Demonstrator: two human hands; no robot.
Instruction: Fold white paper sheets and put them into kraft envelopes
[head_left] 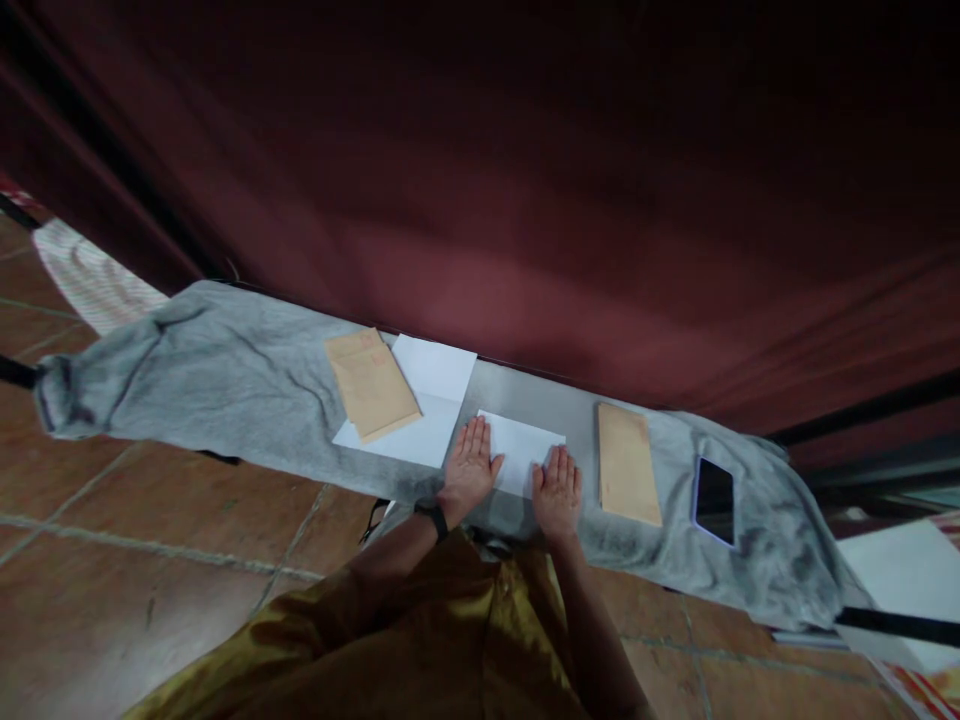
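Observation:
A white sheet of paper (521, 452), perhaps folded, lies on the grey cloth in front of me. My left hand (471, 465) rests flat on its left edge, fingers stretched out and thumb pointing inward. On the right edge lies my right hand (558, 492), also flat with its fingers extended. To the left are larger white sheets (439, 370), partly covered by brown envelopes (373, 382). Another stack of brown envelopes (628, 462) sits to the right of my right hand.
A phone (715, 500) with a dark screen lies right of the envelope stack. The long surface bears a rumpled grey cloth (247, 390). Behind it hangs a dark red curtain (480, 250). More white paper (907, 575) is at the far right, over a tiled floor (135, 560).

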